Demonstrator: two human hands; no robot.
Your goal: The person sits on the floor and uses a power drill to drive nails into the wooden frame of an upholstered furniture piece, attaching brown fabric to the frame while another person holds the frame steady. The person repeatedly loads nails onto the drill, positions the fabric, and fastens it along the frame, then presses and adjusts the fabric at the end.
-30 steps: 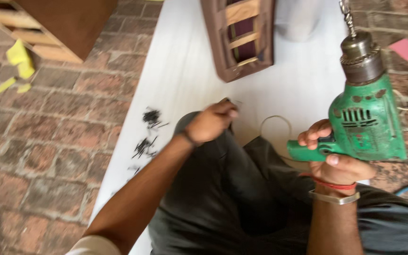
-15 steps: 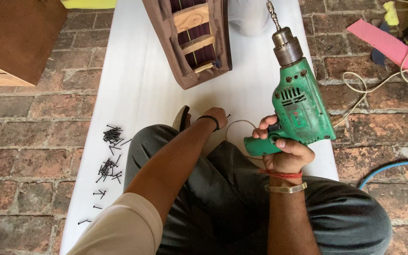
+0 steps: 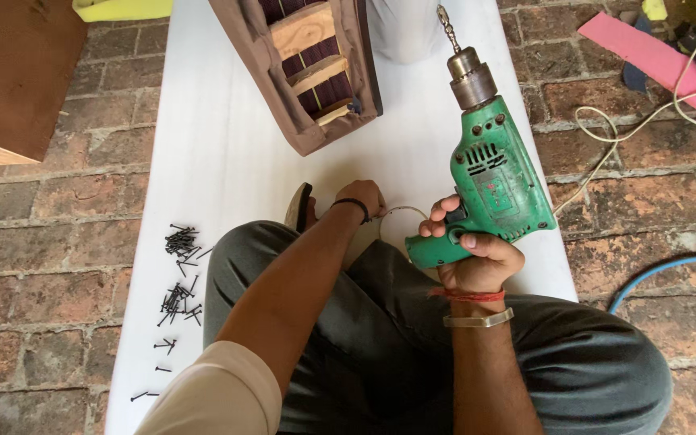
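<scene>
We are gripping the scuffed green electric drill [image 3: 495, 189] at centre right in our right hand [image 3: 470, 256], keeping its bit clear of us. Our left hand [image 3: 362, 197] is pinching the thin white cord [image 3: 400, 213] on the smooth white sheet [image 3: 227, 161]; black screws [image 3: 177, 274] lie at left.

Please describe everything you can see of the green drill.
The green drill is a pistol-shaped power tool with a worn, scuffed green body, vent slots and a grey metal chuck holding a thin twisted bit. It points up and away over the white sheet. The right hand grips its handle; nothing else touches it.
</scene>
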